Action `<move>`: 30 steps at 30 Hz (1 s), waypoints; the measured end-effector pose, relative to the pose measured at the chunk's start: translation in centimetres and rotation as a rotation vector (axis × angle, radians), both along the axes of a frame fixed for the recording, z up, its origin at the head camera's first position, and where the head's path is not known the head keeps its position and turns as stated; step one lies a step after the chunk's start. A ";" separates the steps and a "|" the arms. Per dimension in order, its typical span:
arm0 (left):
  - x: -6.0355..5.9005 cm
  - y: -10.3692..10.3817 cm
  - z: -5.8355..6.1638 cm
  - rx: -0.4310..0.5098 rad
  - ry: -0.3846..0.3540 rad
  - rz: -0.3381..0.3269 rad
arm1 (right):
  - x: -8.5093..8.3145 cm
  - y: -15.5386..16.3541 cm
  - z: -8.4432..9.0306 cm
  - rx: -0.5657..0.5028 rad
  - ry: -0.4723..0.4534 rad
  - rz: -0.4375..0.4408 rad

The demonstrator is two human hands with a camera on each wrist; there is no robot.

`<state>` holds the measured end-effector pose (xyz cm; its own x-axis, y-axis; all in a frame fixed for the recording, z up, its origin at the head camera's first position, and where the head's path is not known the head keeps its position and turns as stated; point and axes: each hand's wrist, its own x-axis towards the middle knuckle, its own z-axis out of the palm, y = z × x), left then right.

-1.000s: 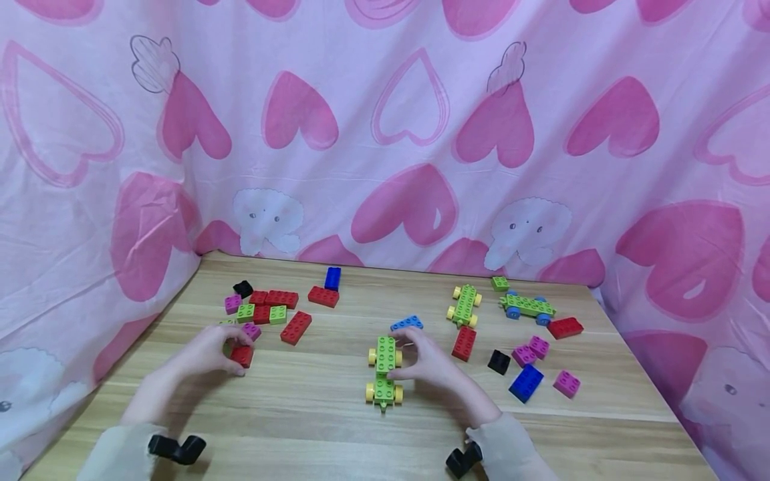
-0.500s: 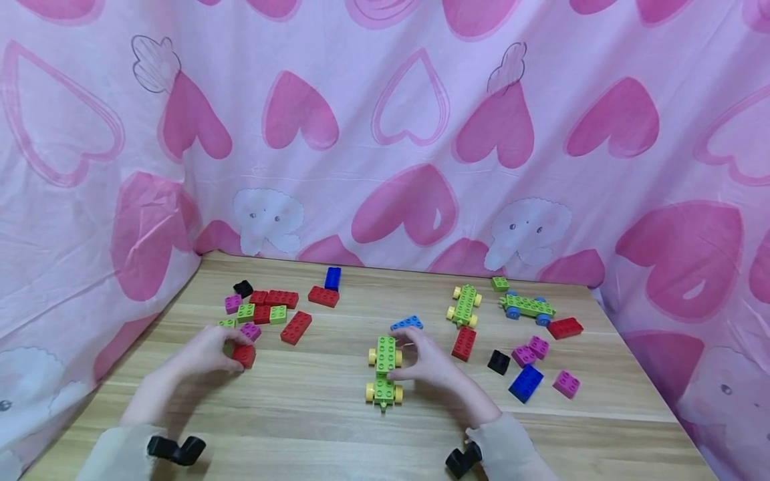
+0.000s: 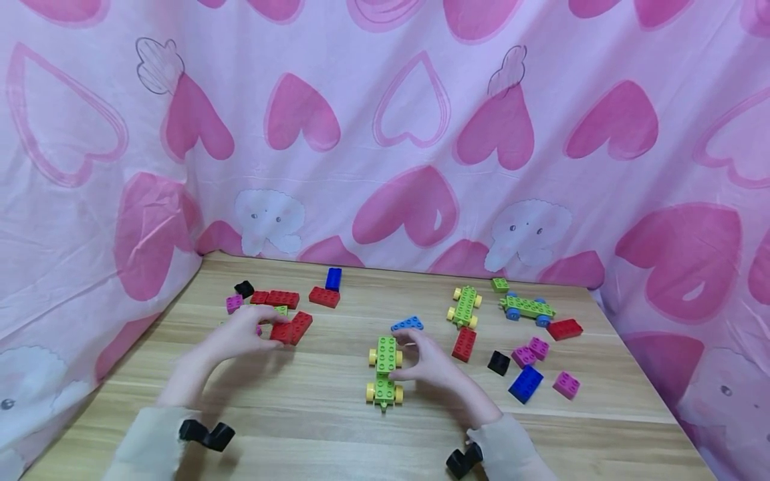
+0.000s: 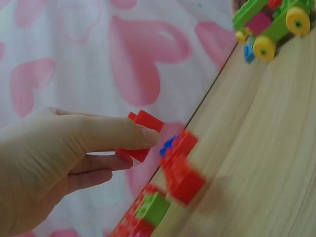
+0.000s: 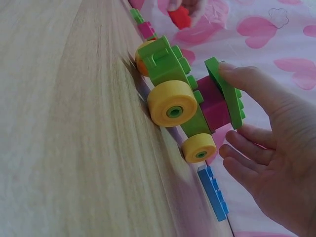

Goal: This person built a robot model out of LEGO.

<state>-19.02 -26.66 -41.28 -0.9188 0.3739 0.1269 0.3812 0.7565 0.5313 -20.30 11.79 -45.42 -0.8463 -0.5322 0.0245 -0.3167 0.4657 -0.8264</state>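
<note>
Between its thumb and fingers my left hand (image 3: 237, 337) pinches a red toy brick (image 4: 148, 122), lifted above the table. In the head view that brick overlaps another red brick (image 3: 303, 325) lying on the tabletop. Near the middle stands a green toy car (image 5: 165, 61) with yellow wheels. Stacked on it are a magenta brick (image 5: 212, 102) and, on top, a green studded plate (image 5: 226, 94). My right hand (image 3: 430, 361) holds this plate by its ends, thumb at one and fingers at the other.
Behind my left hand lie several red, green, magenta and black bricks. A light-blue plate (image 3: 407, 323) lies beyond the car. To the right are a yellow-wheeled base (image 3: 465, 306), a blue-wheeled base (image 3: 528, 305), a blue brick (image 3: 526, 383) and several others. A heart-patterned curtain (image 3: 397, 200) encloses the table.
My left hand has lifted the red brick and carried it rightward and slightly away from me. My right hand and the toy car have stayed in place.
</note>
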 end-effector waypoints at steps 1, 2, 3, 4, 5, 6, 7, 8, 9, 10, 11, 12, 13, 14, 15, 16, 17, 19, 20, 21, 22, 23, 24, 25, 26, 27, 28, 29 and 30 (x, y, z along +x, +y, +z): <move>-0.1 0.5 0.0 0.007 0.009 -0.002 | 0.0 0.0 0.0 0.002 0.002 -0.003; -0.2 1.0 0.0 0.015 0.019 -0.008 | 0.0 0.0 -0.1 0.003 0.002 -0.005; -0.3 1.6 -0.1 0.027 0.016 -0.010 | 0.0 0.0 -0.1 0.005 0.004 -0.009; -0.4 2.1 -0.1 0.036 0.014 -0.017 | 0.0 0.0 -0.2 0.008 0.006 -0.012; -0.5 2.7 -0.2 0.040 0.017 -0.023 | -0.1 0.0 -0.2 0.012 0.006 -0.016; -0.7 3.3 -0.2 0.046 0.009 -0.022 | -0.1 0.0 -0.3 0.014 0.007 -0.018; -0.8 3.8 -0.3 0.052 0.008 -0.029 | -0.1 0.0 -0.3 0.017 0.009 -0.020; -0.9 4.4 -0.4 0.056 0.007 -0.039 | -0.1 0.1 -0.4 0.018 0.009 -0.024; -1.1 5.0 -0.4 0.062 0.000 -0.042 | -0.1 0.1 -0.4 0.019 0.009 -0.027; -1.2 5.6 -0.4 0.065 0.002 -0.048 | -0.2 0.1 -0.4 0.019 0.009 -0.030; -1.3 6.1 -0.4 0.068 0.009 -0.057 | -0.2 0.1 -0.4 0.020 0.007 -0.034; -1.4 6.7 -0.4 0.076 0.008 -0.064 | -0.2 0.1 -0.4 0.021 0.007 -0.038; -1.6 7.2 -0.4 0.082 0.013 -0.076 | -0.2 0.1 -0.4 0.023 0.007 -0.041; -1.7 7.7 -0.4 0.090 0.017 -0.085 | -0.2 0.1 -0.4 0.023 0.005 -0.046; -1.8 8.2 -0.4 0.097 0.019 -0.088 | -0.1 0.1 -0.4 0.025 0.007 -0.047; -1.9 8.6 -0.4 0.097 0.031 -0.099 | -0.1 0.0 -0.4 0.029 0.013 -0.048; -2.0 9.0 -0.4 0.100 0.041 -0.111 | -0.1 0.0 -0.4 0.034 0.017 -0.049; -2.1 9.8 -0.4 0.109 0.057 -0.130 | -0.1 0.0 -0.4 0.040 0.026 -0.049; -2.2 10.2 -0.5 0.116 0.065 -0.140 | -0.1 0.0 -0.4 0.042 0.028 -0.050; -2.3 10.6 -0.5 0.121 0.072 -0.149 | -0.1 0.0 -0.4 0.045 0.032 -0.050; -2.4 11.0 -0.5 0.122 0.084 -0.160 | -0.1 0.0 -0.4 0.048 0.034 -0.050; -2.5 11.4 -0.5 0.131 0.086 -0.168 | -0.1 0.0 -0.4 0.047 0.032 -0.052; -2.5 11.7 -0.6 0.137 0.087 -0.173 | -0.1 0.0 -0.4 0.047 0.032 -0.052; -2.6 12.0 -0.6 0.142 0.088 -0.176 | -0.1 0.0 -0.4 0.047 0.032 -0.051; -2.7 12.4 -0.6 0.145 0.088 -0.178 | -0.2 0.0 -0.4 0.047 0.034 -0.052; -2.8 12.7 -0.6 0.147 0.086 -0.177 | -0.2 0.0 -0.4 0.049 0.037 -0.051; -2.8 13.0 -0.6 0.152 0.081 -0.174 | -0.2 0.0 -0.4 0.050 0.039 -0.049; -2.8 13.2 -0.6 0.161 0.068 -0.170 | -0.2 0.0 -0.4 0.049 0.038 -0.050; -2.8 13.5 -0.6 0.168 0.058 -0.166 | -0.2 0.0 -0.5 0.052 0.042 -0.047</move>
<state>-21.84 -13.20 -41.87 -0.8358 0.4885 0.2507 0.5265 0.5836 0.6182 -20.52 11.82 -45.88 -0.8693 -0.4931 0.0334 -0.3271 0.5232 -0.7869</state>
